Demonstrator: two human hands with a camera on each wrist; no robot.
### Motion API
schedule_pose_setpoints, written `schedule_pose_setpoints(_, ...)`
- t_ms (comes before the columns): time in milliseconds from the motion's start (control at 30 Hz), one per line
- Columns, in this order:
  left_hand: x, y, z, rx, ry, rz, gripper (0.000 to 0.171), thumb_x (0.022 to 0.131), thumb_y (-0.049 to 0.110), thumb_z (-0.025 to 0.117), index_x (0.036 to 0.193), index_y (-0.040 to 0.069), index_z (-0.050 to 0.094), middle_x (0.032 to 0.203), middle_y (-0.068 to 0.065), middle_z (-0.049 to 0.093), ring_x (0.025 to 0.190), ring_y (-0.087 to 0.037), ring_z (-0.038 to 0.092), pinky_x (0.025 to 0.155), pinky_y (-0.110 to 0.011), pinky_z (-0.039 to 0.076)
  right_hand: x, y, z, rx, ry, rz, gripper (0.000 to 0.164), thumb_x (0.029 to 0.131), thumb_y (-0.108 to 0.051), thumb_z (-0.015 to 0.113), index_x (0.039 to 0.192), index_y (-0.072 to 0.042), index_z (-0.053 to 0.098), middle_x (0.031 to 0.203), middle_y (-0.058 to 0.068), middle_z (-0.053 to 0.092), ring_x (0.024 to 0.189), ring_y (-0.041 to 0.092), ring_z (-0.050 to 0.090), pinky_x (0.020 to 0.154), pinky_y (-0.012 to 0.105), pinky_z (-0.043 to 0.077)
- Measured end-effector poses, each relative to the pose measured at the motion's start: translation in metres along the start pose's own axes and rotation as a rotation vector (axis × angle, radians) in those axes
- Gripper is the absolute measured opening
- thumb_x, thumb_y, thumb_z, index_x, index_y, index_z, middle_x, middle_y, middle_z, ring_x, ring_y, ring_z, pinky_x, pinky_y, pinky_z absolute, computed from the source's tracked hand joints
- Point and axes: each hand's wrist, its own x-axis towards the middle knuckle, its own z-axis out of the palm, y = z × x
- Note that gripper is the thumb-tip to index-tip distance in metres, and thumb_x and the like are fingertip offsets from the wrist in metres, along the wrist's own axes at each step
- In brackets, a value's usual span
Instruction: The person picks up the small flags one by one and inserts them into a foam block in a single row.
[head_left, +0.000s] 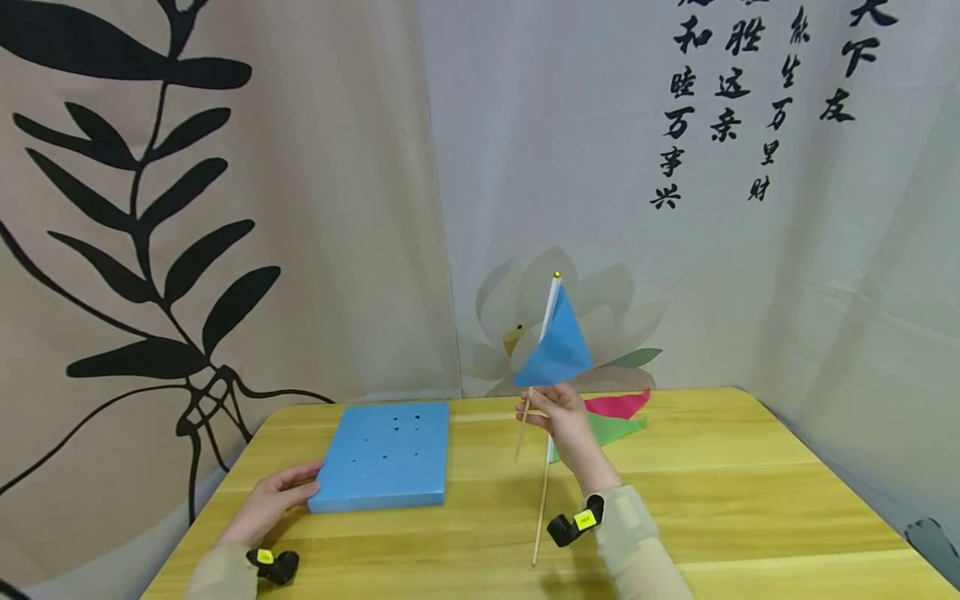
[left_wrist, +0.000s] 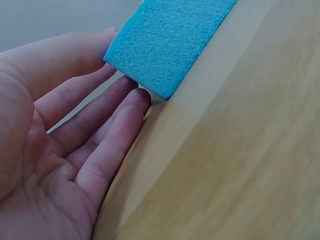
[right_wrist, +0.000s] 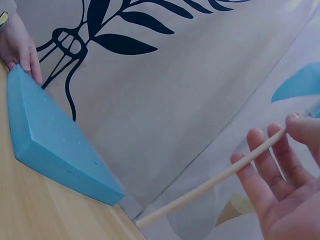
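My right hand [head_left: 566,421] pinches the stick of a blue triangular flag [head_left: 558,346], holding it upright with a slight tilt above the table. In the right wrist view the thin wooden stick [right_wrist: 210,185] runs from the thumb across the fingers to a free lower end. Beside a near corner of a blue foam board [head_left: 382,458] is my left hand [head_left: 273,500]. Its thumb touches the corner in the left wrist view, with the loosely extended fingers along the side. Small holes dot the board's top; it lies flat on the table.
Behind my right forearm lie a red flag [head_left: 618,405] and a green flag [head_left: 615,427] on the wooden table [head_left: 720,500]. A wooden stick [head_left: 542,517] stretches toward the table's front. Printed curtains [head_left: 360,208] hang along the back and sides.
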Motion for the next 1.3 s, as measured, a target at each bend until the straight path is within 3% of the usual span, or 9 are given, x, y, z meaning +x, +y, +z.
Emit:
schedule_pose_setpoints(200,0.000,0.001,-0.001,0.013,-0.001,0.006,0.066,0.091,0.033,0.069,0.142,-0.003,0.046,0.142,-0.023,0.047,0.123,-0.034,0.050,0.092,-0.040,0.051,0.005,0.007,0.009,0.168,-0.005,0.041,0.003,0.099,-0.008,0.055,0.098,-0.007,0.058,0.090,0.005,0.066,0.085,0.023,0.065,0.090,0.052,0.051)
schedule_pose_setpoints(433,-0.002,0.002,-0.001,0.001,0.010,0.021,0.066,0.091,0.032,0.070,0.141,-0.004,0.046,0.140,-0.024,0.047,0.123,-0.036,0.049,0.092,-0.040,0.051,0.022,0.020,0.024,0.426,-0.133,0.119,0.019,0.103,-0.008,0.046,0.097,-0.019,0.061,0.091,0.001,0.065,0.086,0.017,0.065,0.090,0.041,0.053)
schedule_pose_setpoints(633,-0.002,0.001,0.001,-0.014,0.010,0.027,0.065,0.091,0.031,0.070,0.141,-0.004,0.046,0.140,-0.024,0.047,0.124,-0.036,0.049,0.093,-0.042,0.050,0.031,0.028,0.041,0.522,-0.198,0.158,0.025,0.103,-0.007,0.045,0.091,-0.020,0.063,0.091,0.002,0.065,0.087,0.020,0.064,0.091,0.042,0.052)
schedule_pose_setpoints(933,-0.003,0.001,0.000,-0.018,0.033,0.034,0.063,0.091,0.029,0.069,0.140,-0.004,0.047,0.140,-0.025,0.047,0.125,-0.038,0.047,0.093,-0.041,0.051,0.042,0.035,0.080,0.533,-0.194,0.184,0.020,0.103,-0.007,0.047,0.105,-0.018,0.062,0.093,0.004,0.064,0.090,0.020,0.065,0.092,0.041,0.051)
schedule_pose_setpoints(1167,-0.004,0.002,0.002,-0.035,0.042,0.047,0.060,0.092,0.025,0.069,0.139,-0.006,0.048,0.139,-0.025,0.049,0.123,-0.035,0.049,0.091,-0.039,0.052,0.047,0.047,0.111,0.535,-0.157,0.218,0.019,0.100,-0.005,0.051,0.102,-0.019,0.065,0.093,0.003,0.066,0.094,0.022,0.065,0.102,0.051,0.043)
schedule_pose_setpoints(1300,-0.005,0.002,0.003,-0.040,0.041,0.056,0.060,0.092,0.024,0.069,0.139,-0.006,0.048,0.139,-0.025,0.049,0.123,-0.037,0.048,0.092,-0.041,0.051,0.048,0.054,0.129,0.526,-0.120,0.243,0.017,0.099,-0.005,0.053,0.100,-0.018,0.065,0.093,0.004,0.067,0.098,0.025,0.064,0.100,0.054,0.044)
